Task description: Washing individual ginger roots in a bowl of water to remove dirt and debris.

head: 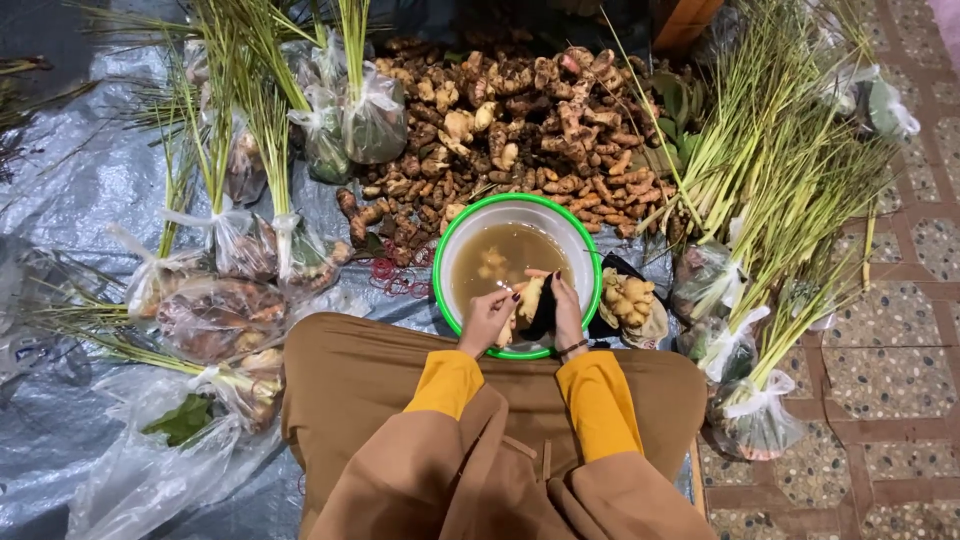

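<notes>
Head view: left hand [487, 318] pinches a small blade, right hand [566, 312] grips ginger root [529, 297] over water basin [455, 240], catching scrapings.

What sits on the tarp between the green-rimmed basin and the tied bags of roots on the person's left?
In the head view, a scatter of red rubber bands lies there, between the basin and the bags, on grey tarp.

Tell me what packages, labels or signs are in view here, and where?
No labels, signs or screens.
Clear plastic bags, left: knotted, holding brownish roots and green stalks.
Clear plastic bags, right: tied with white strips around green stalks.
Two clear bags, top left of the root pile: bulging, greenish contents.
Empty clear bag, bottom left: crumpled, one green leaf inside.
</notes>
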